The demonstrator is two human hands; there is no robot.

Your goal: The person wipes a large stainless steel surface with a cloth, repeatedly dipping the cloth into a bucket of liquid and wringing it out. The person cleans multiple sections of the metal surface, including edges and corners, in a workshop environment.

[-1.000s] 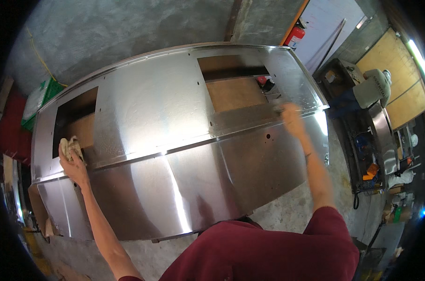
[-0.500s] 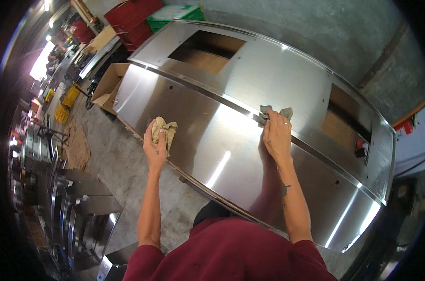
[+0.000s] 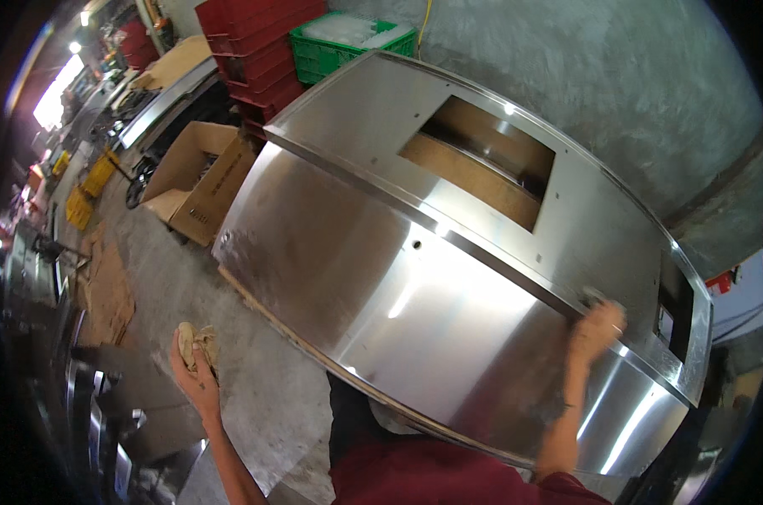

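Observation:
A long stainless steel panel [image 3: 339, 219] lies before me, with a raised lip along its middle and rectangular cut-outs in its far half. My right hand [image 3: 598, 330] is closed on a grey cloth [image 3: 598, 298], at the raised lip toward the panel's right end; the hand is somewhat blurred. Out to the left, past the panel's near edge and above the floor, my left hand [image 3: 198, 383] grips a crumpled tan cloth [image 3: 198, 341] between thumb and fingers.
Beyond the panel's left end stand an open cardboard box [image 3: 201, 189], stacked red crates [image 3: 251, 50] and a green crate [image 3: 323, 59]. A concrete wall [image 3: 558, 93] runs behind. Sheet-metal parts [image 3: 137, 421] lie at lower left, near flattened cardboard [image 3: 104, 282] on the floor.
My right hand has moved right along the lip with the grey cloth. My left hand, still holding the tan cloth, has moved left and down, away from the panel. The view has shifted.

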